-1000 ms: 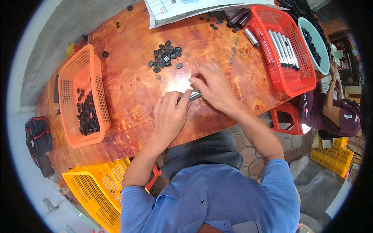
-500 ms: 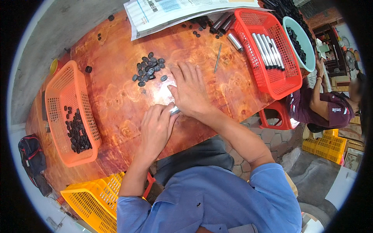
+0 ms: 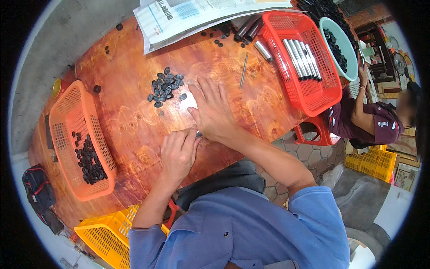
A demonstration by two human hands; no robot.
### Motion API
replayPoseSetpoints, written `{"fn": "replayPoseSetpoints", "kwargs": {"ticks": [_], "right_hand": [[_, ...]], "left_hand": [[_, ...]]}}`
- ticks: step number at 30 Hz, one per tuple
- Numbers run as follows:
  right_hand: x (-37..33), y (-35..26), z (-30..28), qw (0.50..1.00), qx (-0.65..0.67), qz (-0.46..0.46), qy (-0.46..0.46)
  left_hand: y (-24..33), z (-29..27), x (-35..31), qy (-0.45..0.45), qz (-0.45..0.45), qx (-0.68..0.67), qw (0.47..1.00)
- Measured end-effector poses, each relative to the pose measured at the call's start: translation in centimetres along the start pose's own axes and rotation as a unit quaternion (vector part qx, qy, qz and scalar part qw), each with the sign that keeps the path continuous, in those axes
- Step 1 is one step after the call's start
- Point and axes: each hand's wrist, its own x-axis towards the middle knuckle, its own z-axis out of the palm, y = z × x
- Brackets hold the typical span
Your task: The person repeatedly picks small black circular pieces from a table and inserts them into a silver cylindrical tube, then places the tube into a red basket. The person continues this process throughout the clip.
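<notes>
My left hand (image 3: 177,151) is closed near the table's front edge, its fingers around a short silver tube (image 3: 199,134). Only a small end of that tube shows; the rest is hidden by the hands. My right hand (image 3: 210,110) lies over the tube's end with the heel of its palm against it, its fingers stretched out on the table. Just beyond the fingertips is a loose pile of small oval black caps (image 3: 166,86), with one cap (image 3: 182,97) lying apart, nearest to my right hand.
An orange basket (image 3: 112,168) on the left holds several black caps. On the right, a red basket (image 3: 310,108) holds silver tubes (image 3: 301,58), beside a pale blue basin (image 3: 354,67). A thin metal rod (image 3: 243,71) and newspaper (image 3: 154,38) lie farther off. A co-worker (image 3: 371,121) sits at right.
Less of the silver tube shows between my hands now. Both hands stay in nearly the same place; the whole view has shifted slightly.
</notes>
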Motion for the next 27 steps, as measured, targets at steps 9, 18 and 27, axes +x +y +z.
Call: {"fn": "replayPoseSetpoints", "kwargs": {"ticks": [9, 18, 27], "right_hand": [[0.0, 0.1, 0.6, 1.0, 0.0, 0.009, -0.006], [-0.7, 0.5, 1.1, 1.0, 0.005, 0.014, 0.016], [0.0, 1.9, 0.8, 0.961, 0.22, 0.038, 0.162]], "left_hand": [[0.0, 0.3, -0.2, 0.019, -0.005, 0.004, 1.0], [0.0, 1.0, -0.5, 0.003, 0.018, 0.046, 0.999], [-1.0, -0.4, 2.1, 0.028, -0.092, -0.022, 0.995]]}}
